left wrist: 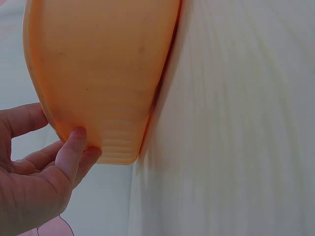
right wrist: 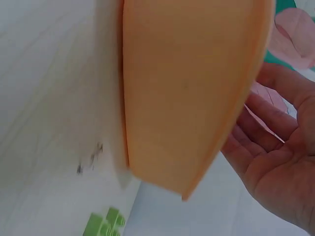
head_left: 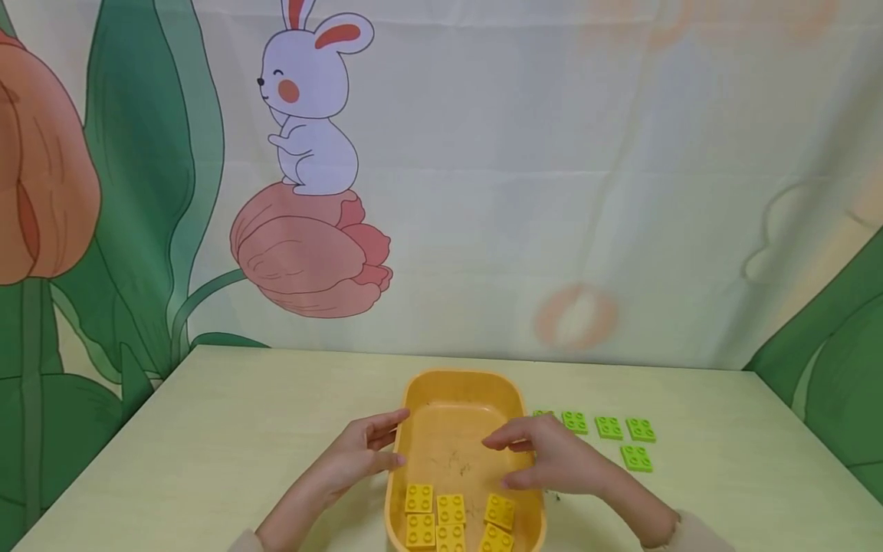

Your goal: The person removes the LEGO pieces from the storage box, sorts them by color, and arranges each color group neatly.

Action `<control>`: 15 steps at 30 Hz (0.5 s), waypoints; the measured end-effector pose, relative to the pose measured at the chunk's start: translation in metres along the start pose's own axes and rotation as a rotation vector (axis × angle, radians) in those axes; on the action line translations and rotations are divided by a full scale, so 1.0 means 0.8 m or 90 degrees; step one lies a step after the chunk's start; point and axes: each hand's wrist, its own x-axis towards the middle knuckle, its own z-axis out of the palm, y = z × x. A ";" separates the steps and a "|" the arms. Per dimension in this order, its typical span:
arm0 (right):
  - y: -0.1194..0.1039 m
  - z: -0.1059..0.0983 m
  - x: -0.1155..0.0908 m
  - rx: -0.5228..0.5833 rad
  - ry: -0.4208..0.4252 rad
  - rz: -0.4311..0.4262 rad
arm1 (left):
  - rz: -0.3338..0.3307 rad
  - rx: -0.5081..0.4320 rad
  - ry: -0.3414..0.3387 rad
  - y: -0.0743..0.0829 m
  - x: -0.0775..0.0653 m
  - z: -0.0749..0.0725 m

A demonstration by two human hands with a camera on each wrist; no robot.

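Note:
A yellow plastic bin [head_left: 453, 376] stands on the table, with several yellow building blocks [head_left: 451, 509] lying studs up at its near end. My left hand [head_left: 359, 452] is at the bin's left side; in the left wrist view, the fingertips [left wrist: 77, 135] touch the outer wall and rim. Over the right rim reaches my right hand [head_left: 555, 454], thumb and fingers apart above the bin's floor. No block shows between them. In the right wrist view, the bin's outer wall [right wrist: 182, 98] hides the fingertips.
To the right of the bin, several green building blocks [head_left: 609, 428] lie on the pale table [head_left: 276, 399], one partly behind my right hand. A cloth backdrop [head_left: 483, 192] with a rabbit and tulips hangs along the table's far edge.

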 end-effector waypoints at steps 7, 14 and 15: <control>-0.011 0.028 0.026 -0.045 -0.043 -0.017 | 0.003 -0.002 0.000 0.000 0.001 -0.001; -0.012 0.051 0.040 -0.057 -0.099 0.036 | 0.008 0.002 0.000 0.000 0.001 -0.001; -0.011 0.053 0.041 -0.060 -0.104 0.037 | 0.007 0.002 0.000 0.000 0.000 -0.001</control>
